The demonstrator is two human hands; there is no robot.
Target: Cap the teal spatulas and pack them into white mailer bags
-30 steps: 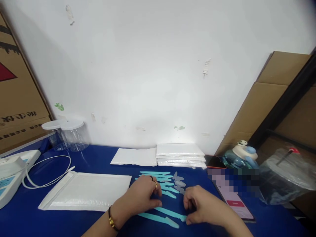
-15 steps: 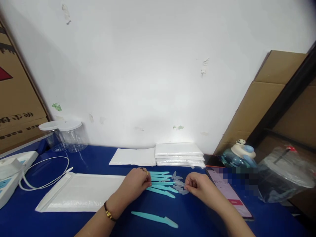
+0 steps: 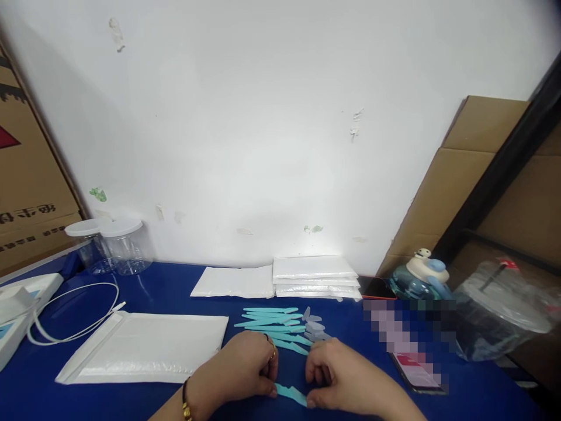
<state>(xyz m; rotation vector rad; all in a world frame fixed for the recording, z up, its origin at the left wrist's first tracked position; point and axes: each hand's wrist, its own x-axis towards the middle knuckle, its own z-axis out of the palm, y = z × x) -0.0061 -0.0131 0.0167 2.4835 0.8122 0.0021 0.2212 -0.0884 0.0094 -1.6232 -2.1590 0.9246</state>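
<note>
A turquoise eyebrow razor (image 3: pixel 291 394) lies low at the front, between my two hands. My left hand (image 3: pixel 252 365) is closed, its thumb and fingers pinching the razor at the handle side and hiding most of the handle. My right hand (image 3: pixel 337 377) is curled, with thumb and finger at the blade end; whether a clear cap covers the blade is hard to make out. Beyond my hands, several more turquoise razors (image 3: pixel 272 320) lie in a loose fan. Beside them sits a small heap of translucent blade caps (image 3: pixel 313 327), partly behind my right hand.
A white padded envelope (image 3: pixel 144 348) lies to the left, with a white cable (image 3: pixel 83 285) behind it. More white envelopes (image 3: pixel 315 269) are stacked against the wall. At right are a phone (image 3: pixel 414 371), a blue figurine (image 3: pixel 421 278) and a bagged container (image 3: pixel 495 316). Clear jars (image 3: pixel 125 248) stand far left.
Both hands have come down from the razors and caps toward the front. They now close on the ends of the razor at the front, which lay free before.
</note>
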